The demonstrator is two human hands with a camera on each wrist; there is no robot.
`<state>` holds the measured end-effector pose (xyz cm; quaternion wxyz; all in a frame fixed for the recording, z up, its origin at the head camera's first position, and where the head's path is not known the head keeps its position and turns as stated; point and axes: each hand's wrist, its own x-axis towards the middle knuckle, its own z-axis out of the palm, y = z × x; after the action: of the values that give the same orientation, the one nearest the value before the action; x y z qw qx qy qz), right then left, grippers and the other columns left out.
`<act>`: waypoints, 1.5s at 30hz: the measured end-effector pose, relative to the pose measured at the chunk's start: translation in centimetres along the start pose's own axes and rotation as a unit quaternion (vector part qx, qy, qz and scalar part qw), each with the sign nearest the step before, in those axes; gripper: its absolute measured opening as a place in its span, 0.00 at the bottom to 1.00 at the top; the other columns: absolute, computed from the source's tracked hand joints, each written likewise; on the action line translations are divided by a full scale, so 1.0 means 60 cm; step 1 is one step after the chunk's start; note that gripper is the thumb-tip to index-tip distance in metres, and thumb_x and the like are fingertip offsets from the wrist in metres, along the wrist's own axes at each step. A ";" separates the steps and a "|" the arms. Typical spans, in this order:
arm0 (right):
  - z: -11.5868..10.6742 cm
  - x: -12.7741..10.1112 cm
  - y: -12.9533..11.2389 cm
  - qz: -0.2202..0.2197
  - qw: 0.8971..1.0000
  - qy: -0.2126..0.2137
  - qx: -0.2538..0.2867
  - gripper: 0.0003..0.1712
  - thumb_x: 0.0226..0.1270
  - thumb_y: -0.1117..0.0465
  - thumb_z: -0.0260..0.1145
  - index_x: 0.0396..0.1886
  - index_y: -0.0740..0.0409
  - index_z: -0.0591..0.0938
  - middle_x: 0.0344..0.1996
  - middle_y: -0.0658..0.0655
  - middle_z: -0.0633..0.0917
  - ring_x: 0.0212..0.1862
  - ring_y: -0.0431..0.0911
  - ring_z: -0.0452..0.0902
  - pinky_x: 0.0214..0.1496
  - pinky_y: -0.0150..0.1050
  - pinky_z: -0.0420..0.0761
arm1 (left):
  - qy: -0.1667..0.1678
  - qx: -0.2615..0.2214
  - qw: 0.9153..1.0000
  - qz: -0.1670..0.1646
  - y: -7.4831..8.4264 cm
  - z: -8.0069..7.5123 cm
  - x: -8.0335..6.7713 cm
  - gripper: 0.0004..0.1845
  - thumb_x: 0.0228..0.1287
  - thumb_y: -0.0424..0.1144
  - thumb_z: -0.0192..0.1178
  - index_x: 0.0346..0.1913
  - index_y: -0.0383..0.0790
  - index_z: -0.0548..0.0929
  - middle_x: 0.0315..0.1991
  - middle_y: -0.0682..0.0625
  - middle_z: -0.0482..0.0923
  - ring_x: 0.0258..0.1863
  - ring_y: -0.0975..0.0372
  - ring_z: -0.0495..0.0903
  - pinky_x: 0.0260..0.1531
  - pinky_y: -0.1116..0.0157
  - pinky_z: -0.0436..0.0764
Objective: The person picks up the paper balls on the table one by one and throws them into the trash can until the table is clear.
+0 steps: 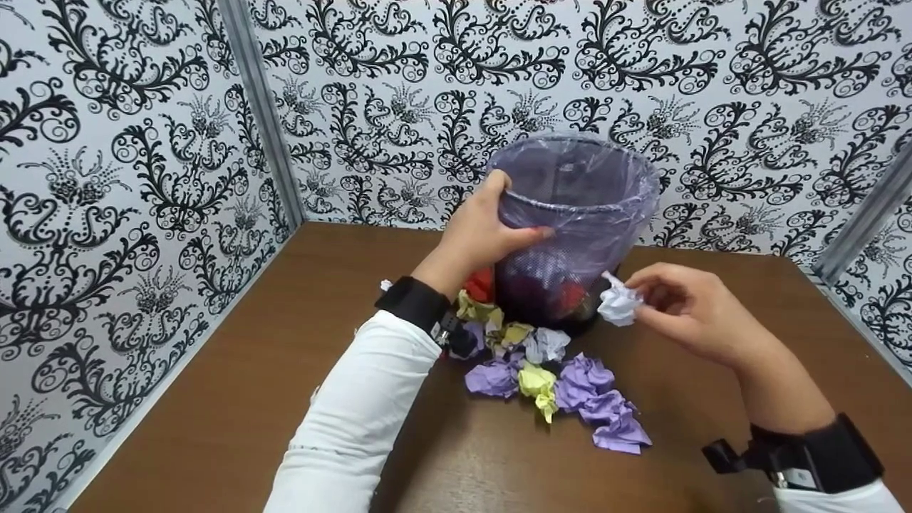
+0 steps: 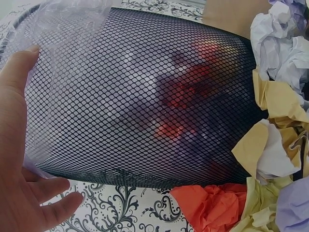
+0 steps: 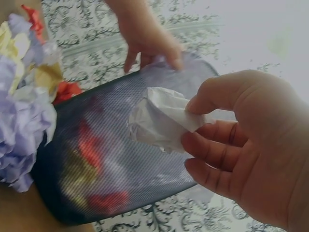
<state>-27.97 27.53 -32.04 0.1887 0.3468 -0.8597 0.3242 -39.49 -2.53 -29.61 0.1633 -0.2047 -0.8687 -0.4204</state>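
Note:
A dark mesh wastebasket (image 1: 570, 235) lined with a thin purple-tinted bag (image 1: 630, 214) stands tilted near the back wall. My left hand (image 1: 481, 224) grips it at the left of the rim, thumb across the front over the liner. Through the mesh, crumpled red, white and yellowish paper (image 2: 178, 96) shows inside. Just right of the wastebasket, my right hand (image 1: 695, 313) pinches a crumpled white paper ball (image 3: 161, 118) between thumb and fingertips. This ball is held below rim height, outside the basket.
Several crumpled papers lie on the brown table (image 1: 470, 463) in front of the basket: purple ones (image 1: 584, 385), a yellow one (image 1: 538, 385), a white one (image 1: 547, 345) and a red one (image 1: 479, 285). Patterned wall panels (image 1: 399, 107) enclose the table at the back and sides.

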 end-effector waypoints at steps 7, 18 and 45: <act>-0.019 -0.002 -0.017 -0.040 0.998 0.055 0.013 0.20 0.50 0.78 0.72 0.44 0.61 0.82 0.34 0.52 0.84 0.31 0.39 0.79 0.32 0.25 0.80 | 0.000 -0.003 1.000 0.003 -0.003 -0.002 -0.003 0.46 0.26 0.75 0.71 0.49 0.55 0.67 0.43 0.58 0.75 0.40 0.64 0.78 0.42 0.63 0.80; -0.054 0.010 -0.066 -0.087 0.986 0.130 0.053 0.18 0.45 0.87 0.65 0.40 0.76 0.80 0.29 0.62 0.82 0.30 0.41 0.79 0.30 0.25 0.80 | -0.003 0.005 1.000 0.003 -0.001 0.001 -0.003 0.47 0.26 0.76 0.70 0.49 0.55 0.67 0.43 0.58 0.74 0.40 0.64 0.77 0.42 0.63 0.80; -0.133 0.252 -0.094 0.110 0.988 0.063 -0.088 0.15 0.66 0.56 0.64 0.49 0.59 0.79 0.37 0.55 0.81 0.36 0.46 0.76 0.33 0.25 0.78 | -0.008 0.012 1.000 0.002 -0.001 -0.001 0.001 0.46 0.27 0.76 0.70 0.50 0.56 0.66 0.42 0.58 0.75 0.39 0.64 0.78 0.41 0.64 0.80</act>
<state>-33.55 22.77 -15.60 0.2358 0.2109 -0.9040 0.2876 -39.58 -2.57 -29.58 0.1596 -0.2081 -0.8745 -0.4080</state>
